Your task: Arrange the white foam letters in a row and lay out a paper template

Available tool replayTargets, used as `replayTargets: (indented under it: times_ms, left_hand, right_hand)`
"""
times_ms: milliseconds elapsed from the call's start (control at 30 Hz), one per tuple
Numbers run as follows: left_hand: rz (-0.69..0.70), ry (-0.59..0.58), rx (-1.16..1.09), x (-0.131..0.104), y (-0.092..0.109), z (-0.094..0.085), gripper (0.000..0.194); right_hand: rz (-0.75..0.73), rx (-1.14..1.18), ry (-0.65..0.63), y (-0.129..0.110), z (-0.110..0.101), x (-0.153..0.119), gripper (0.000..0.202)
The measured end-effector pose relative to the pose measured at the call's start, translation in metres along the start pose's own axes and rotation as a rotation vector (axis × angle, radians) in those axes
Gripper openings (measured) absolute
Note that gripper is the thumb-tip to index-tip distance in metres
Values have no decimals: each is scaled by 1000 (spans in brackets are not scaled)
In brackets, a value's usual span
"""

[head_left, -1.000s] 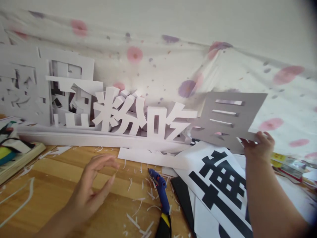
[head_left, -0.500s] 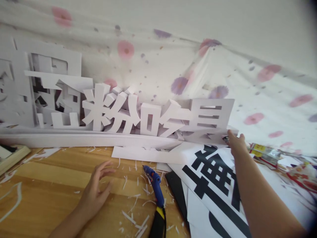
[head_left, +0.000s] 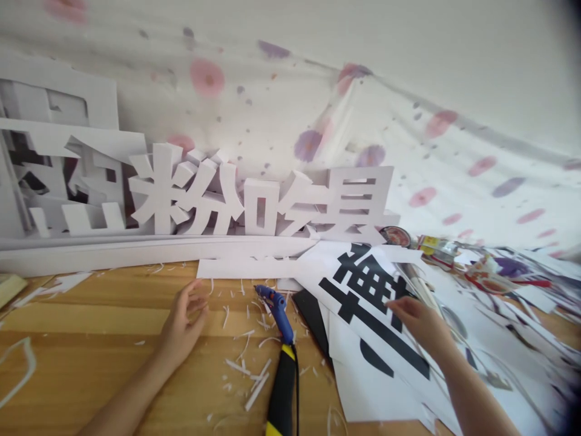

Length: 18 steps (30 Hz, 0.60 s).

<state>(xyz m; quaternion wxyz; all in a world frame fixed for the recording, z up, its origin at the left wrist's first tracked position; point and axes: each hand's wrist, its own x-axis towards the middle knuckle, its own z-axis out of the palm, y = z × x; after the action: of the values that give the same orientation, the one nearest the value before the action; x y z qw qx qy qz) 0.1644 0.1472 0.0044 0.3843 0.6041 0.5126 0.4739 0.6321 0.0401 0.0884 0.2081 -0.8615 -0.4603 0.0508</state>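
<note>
My left hand [head_left: 185, 318] hovers over the wooden table with nothing in it, its fingers curved and apart. To its right lies a blue glue gun [head_left: 279, 318], its nozzle pointing away from me and a dark cord trailing toward the front edge. A black and yellow handle [head_left: 281, 387] lies just below the gun. Over a white sheet printed with large black characters [head_left: 358, 321] is my right hand [head_left: 420, 321], fingers stretched to the left, holding nothing I can see. White cut-out characters stand at the back, the rightmost one [head_left: 333, 206] beyond the sheet.
Larger white cut-out pieces [head_left: 102, 148] rise at the back left. Long white strips [head_left: 149, 251] lie before the row. Thin offcuts [head_left: 258, 384] litter the table. Packets [head_left: 438, 251], a round tin [head_left: 394, 236] and loose paper crowd the right. Flowered sheeting [head_left: 254, 115] covers the wall.
My right hand has come away from the rightmost white character and back toward me, over the printed sheet. The view has turned right. My left hand stays near the glue gun.
</note>
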Motion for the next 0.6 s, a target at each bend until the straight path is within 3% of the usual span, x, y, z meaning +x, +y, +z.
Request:
replayTargets:
  times_ms: [133, 233, 300, 400, 600]
  left_hand:
    - [9, 4, -36, -3, 1, 2, 49]
    - [29, 15, -49, -7, 2, 3, 47]
    - [56, 19, -54, -10, 2, 2, 46]
    - [106, 26, -59, -14, 0, 0, 44]
    - [137, 21, -51, -22, -3, -6, 43]
  right_hand:
    - [-89, -118, -52, 9, 18, -55, 28]
    - [-285, -287, -41, 11, 33, -78, 32]
    - [-374, -428, -12, 12, 42, -84, 47]
    - [-374, -586, 30, 15, 50, -84, 61]
    - [-316, -690, 190, 20, 56, -79, 46]
